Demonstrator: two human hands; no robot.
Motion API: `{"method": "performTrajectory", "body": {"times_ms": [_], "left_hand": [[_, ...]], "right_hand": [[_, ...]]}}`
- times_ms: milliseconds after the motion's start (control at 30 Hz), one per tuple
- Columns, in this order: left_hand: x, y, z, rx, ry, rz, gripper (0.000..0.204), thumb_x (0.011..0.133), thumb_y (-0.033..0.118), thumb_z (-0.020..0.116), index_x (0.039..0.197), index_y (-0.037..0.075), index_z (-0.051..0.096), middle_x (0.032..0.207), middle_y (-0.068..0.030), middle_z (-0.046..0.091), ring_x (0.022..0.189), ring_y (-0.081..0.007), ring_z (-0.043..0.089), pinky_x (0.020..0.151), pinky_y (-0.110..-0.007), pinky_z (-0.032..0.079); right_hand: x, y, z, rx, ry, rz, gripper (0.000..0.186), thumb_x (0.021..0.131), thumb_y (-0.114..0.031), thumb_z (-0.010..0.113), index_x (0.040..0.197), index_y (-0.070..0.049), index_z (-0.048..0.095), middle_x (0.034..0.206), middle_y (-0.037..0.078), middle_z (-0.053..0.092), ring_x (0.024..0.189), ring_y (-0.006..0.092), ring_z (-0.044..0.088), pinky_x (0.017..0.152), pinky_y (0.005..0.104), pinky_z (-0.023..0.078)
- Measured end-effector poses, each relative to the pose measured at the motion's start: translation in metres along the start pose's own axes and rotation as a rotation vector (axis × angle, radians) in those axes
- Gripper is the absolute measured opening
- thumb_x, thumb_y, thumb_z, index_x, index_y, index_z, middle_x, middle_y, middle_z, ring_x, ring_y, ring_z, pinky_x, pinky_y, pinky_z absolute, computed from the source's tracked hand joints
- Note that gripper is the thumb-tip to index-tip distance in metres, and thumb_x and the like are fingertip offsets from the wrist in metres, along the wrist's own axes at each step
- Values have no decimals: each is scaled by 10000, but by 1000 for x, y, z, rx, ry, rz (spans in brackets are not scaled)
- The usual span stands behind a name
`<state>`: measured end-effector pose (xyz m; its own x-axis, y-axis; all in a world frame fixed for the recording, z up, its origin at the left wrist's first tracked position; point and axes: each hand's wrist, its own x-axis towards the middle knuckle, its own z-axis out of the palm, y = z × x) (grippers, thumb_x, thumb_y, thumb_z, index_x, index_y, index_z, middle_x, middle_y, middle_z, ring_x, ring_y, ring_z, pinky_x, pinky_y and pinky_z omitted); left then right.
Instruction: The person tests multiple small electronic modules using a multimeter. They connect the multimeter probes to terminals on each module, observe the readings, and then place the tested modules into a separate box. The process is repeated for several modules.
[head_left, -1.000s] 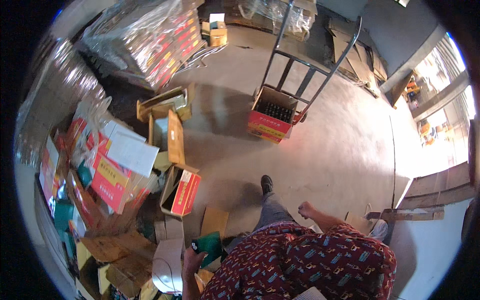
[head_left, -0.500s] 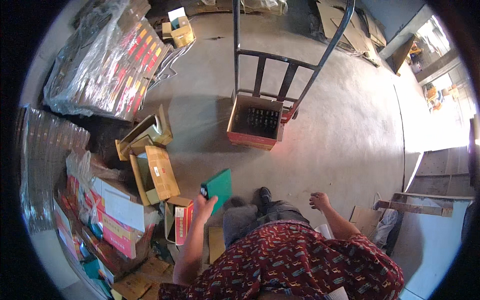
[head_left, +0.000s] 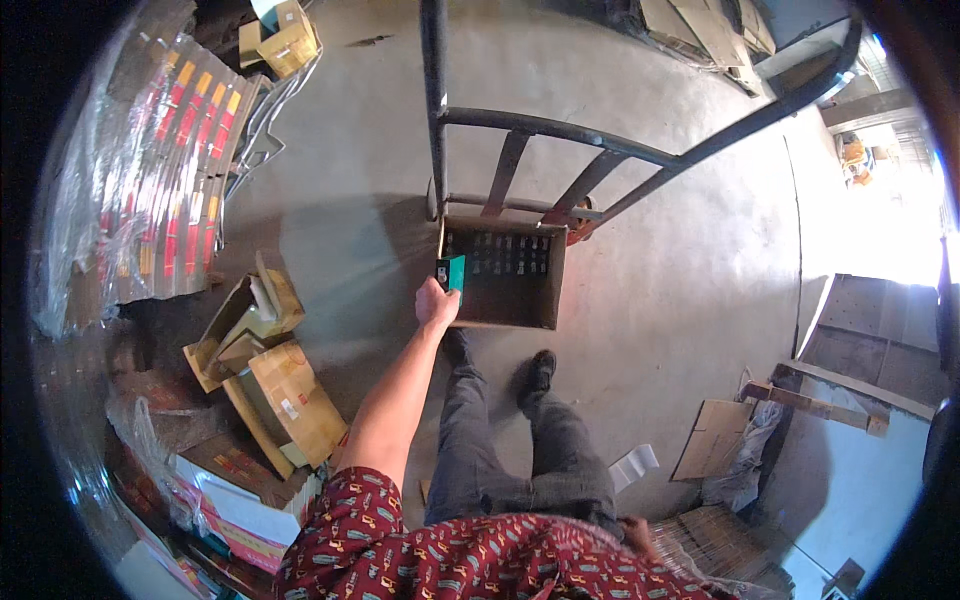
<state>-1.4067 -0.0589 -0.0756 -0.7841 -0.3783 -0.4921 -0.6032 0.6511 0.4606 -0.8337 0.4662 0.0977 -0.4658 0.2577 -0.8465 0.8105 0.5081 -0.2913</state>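
Stretched forward, my left hand (head_left: 436, 303) is closed around a flat green box (head_left: 457, 274) with a dark side. It is at the left edge of an open cardboard carton (head_left: 508, 321), with the green box partly inside. Rows of several small dark items (head_left: 505, 258) fill the far part of that carton. The carton stands at the foot of a dark metal hand truck (head_left: 590, 140). Beside my right hip only a bit of my right hand (head_left: 638, 534) shows, its fingers hidden.
Open cardboard boxes (head_left: 290, 400) lie on the floor to the left. Behind them rises a plastic-wrapped stack of red-marked cartons (head_left: 190, 180). Flattened cardboard (head_left: 712, 440) leans at the right near a pale board (head_left: 850, 470). A white paper (head_left: 634, 466) lies by my right leg.
I have stepped forward to the hand truck. My left hand has carried the green box from my left side to the carton. My right hand has dropped back by my hip.
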Motion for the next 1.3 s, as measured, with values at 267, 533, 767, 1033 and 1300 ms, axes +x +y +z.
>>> {"method": "performTrajectory", "body": {"times_ms": [267, 533, 767, 1033, 1300], "left_hand": [[119, 11, 86, 178, -65, -128, 382, 872, 275, 770, 1138, 23, 659, 1145, -236, 734, 1104, -430, 718, 927, -536, 596], [186, -1, 164, 330, -195, -206, 350, 917, 194, 762, 1216, 39, 666, 1138, -218, 754, 1097, -435, 725, 911, -527, 611], [173, -49, 216, 406, 74, 150, 490, 1038, 48, 483, 1513, 171, 490, 1427, -219, 572, 1292, -444, 583, 969, -522, 584], [170, -62, 194, 568, -73, 368, 631, 1025, 100, 475, 1636, 231, 387, 1600, -225, 421, 1429, -443, 460, 1116, -541, 485], [142, -24, 195, 592, -226, 299, 678, 1022, 92, 462, 1674, 170, 294, 1714, -147, 311, 1552, -395, 325, 1259, -570, 286]], "right_hand": [[-24, -38, 24, 197, -89, 356, 349, 944, -180, 727, 1217, 35, 758, 1054, 147, 793, 943, 214, 730, 856, 384, 572], [16, -66, 4, 63, -37, 343, 357, 972, -219, 696, 1243, 6, 752, 1009, 133, 773, 899, 214, 705, 820, 389, 560], [27, -70, -12, 24, -26, 375, 365, 996, -253, 668, 1265, -19, 746, 970, 120, 757, 861, 214, 683, 788, 393, 550], [42, -70, -24, -8, -17, 320, 376, 1024, -292, 637, 1291, -48, 740, 925, 106, 737, 817, 214, 658, 752, 399, 539], [40, -63, -27, -86, 12, 254, 387, 1046, -325, 612, 1311, -72, 735, 883, 92, 718, 768, 208, 627, 707, 400, 524]]}}
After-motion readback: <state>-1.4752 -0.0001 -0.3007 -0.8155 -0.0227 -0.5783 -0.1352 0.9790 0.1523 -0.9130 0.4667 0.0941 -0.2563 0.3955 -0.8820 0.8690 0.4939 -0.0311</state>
